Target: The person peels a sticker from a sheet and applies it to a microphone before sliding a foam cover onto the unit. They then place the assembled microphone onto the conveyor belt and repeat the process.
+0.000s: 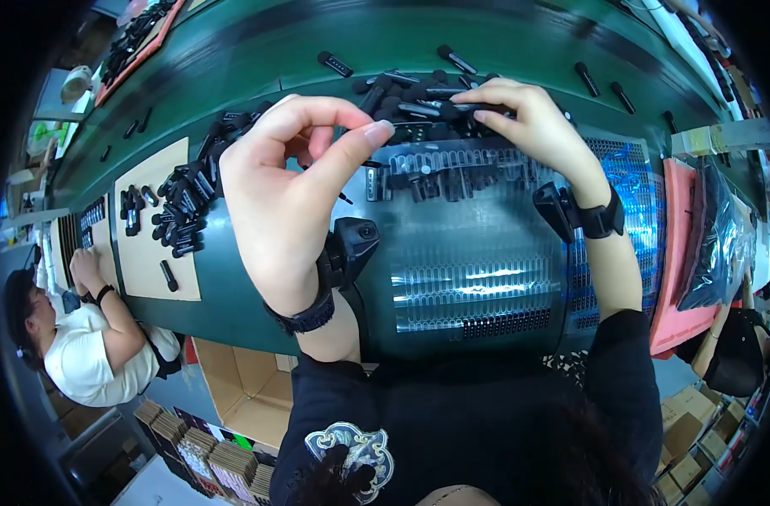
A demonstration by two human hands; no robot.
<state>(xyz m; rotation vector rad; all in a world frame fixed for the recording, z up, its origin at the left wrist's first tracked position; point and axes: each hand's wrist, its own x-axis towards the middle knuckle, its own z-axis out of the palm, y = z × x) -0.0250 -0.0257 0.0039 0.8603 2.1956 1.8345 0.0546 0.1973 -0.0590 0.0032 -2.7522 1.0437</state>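
Stretches from left to right as a long green bench (pixel 220 291). Carries at far centre a heap of black stick-shaped pieces (pixel 420 110) with rounded dark ends. Bears farther out, well apart from one another, several loose pieces (pixel 586 78). Supports at left a tan cardboard sheet (pixel 140 270), overlapped along its right side by a second dark pile (pixel 191 190). Holds near centre clear slotted plastic sheeting (pixel 477 291) and, just beside it at right, blue-tinted sheeting (pixel 638 190).

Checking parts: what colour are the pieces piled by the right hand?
The piled pieces are mostly black, in the head view.
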